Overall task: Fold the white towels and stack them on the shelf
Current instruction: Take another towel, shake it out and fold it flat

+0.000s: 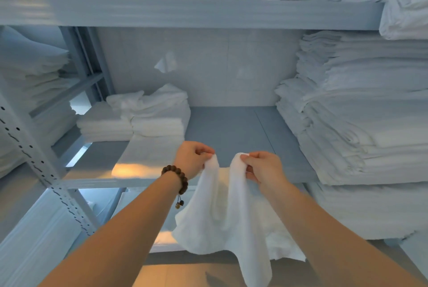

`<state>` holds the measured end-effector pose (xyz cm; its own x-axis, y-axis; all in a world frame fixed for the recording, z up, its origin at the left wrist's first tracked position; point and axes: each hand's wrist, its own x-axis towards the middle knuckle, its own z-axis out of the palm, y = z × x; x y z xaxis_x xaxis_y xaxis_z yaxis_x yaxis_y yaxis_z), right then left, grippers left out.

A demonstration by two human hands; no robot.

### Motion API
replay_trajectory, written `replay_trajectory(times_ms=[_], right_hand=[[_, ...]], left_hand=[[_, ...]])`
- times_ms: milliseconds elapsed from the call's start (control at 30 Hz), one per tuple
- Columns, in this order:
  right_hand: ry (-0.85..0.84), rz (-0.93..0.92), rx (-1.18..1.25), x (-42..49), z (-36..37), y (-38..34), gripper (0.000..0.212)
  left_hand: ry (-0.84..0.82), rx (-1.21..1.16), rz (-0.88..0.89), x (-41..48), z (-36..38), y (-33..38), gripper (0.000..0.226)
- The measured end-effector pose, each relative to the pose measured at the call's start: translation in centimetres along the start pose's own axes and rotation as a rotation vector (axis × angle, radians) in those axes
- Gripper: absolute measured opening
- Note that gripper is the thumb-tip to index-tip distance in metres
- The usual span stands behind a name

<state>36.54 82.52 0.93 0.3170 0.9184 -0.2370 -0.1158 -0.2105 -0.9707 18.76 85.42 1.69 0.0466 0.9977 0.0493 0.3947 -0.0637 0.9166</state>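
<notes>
The grey metal shelf point(231, 129) in front of you has a smooth, flat board, bare in its middle. At the back left of the shelf sits a low stack of folded towels point(148, 122), with 1 rumpled piece on top. At the right side of the shelf a tall stack point(359, 113) rises high, its edges a little uneven. Just before the front edge of the shelf you hold the white towel point(231, 217), and it hangs below that edge in soft, loose folds. Your left hand point(193, 158) pinches its top edge between thumb and curled fingers. Your right hand point(261, 166) pinches it the same way, and the 2 hands are near each other. The cloth looks like thick terry, light and limp, not slippery. I judge it will sag wherever you do not support it. Better take it at the 2 top corners, so the edge pulls straight for the fold.
</notes>
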Motion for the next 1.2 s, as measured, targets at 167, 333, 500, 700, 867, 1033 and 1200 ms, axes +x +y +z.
replay_trajectory(times_ms=[167,333,500,700,867,1033,1200], right_hand=[[-0.040,0.006,0.011,-1.0,2.7,-0.1,0.015],[-0.005,0.093,-0.021,-0.3,3.3,-0.2,0.007],[-0.126,0.220,0.121,-0.1,3.1,-1.7,0.033],[-0.228,0.158,0.127,1.0,1.4,-3.0,0.033],[-0.255,-0.194,-0.317,3.0,-1.9,-2.4,0.005],[-0.394,-0.408,-0.724,4.3,-4.2,-1.1,0.035],[-0.470,-0.341,-0.867,5.0,-4.7,1.6,0.045]], left_hand=[[-0.068,0.129,0.108,0.0,2.0,1.6,0.006],[-0.162,0.246,0.129,0.7,2.0,1.6,0.015],[-0.149,0.354,0.194,1.1,1.2,1.3,0.018],[-0.178,0.373,0.251,1.6,-1.1,2.5,0.017],[-0.195,0.464,0.341,1.8,-2.9,4.0,0.024],[-0.166,0.485,0.414,1.9,-4.2,4.9,0.025],[-0.143,0.449,0.441,1.9,-5.4,5.5,0.029]])
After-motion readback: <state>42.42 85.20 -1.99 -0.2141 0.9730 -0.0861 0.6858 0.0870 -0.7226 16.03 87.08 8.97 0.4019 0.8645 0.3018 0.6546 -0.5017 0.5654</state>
